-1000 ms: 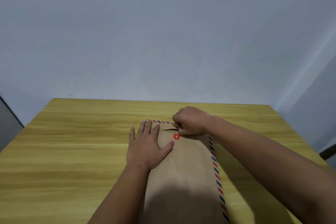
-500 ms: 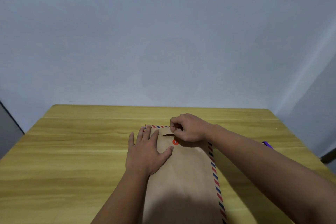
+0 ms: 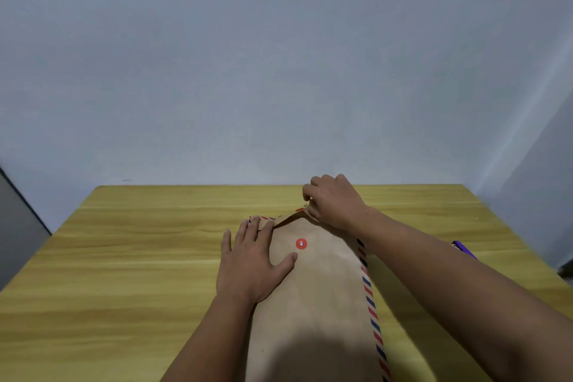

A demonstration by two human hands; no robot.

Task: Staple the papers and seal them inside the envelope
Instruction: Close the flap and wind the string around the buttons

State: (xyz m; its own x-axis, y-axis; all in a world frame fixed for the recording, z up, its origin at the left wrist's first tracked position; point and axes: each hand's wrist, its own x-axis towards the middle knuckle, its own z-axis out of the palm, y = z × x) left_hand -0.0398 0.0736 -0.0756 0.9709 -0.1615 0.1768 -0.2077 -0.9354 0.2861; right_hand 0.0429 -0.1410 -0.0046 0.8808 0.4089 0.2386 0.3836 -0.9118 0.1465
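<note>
Up comes our right hand [image 3: 333, 200] from the red button [image 3: 301, 244], pinching the flap [image 3: 290, 218] tip and lifting it clear, so the button now shows bare. Our left hand [image 3: 252, 260] lies flat, fingers spread, pinning the brown envelope [image 3: 319, 304] to the wooden table [image 3: 139, 257]. To close it well, we'd say keep that palm firm, fold the flap square, then secure it at the button. Papers? Not visible; whether they're inside, we cannot tell. Something purple [image 3: 463, 249] peeks behind our right forearm.
</note>
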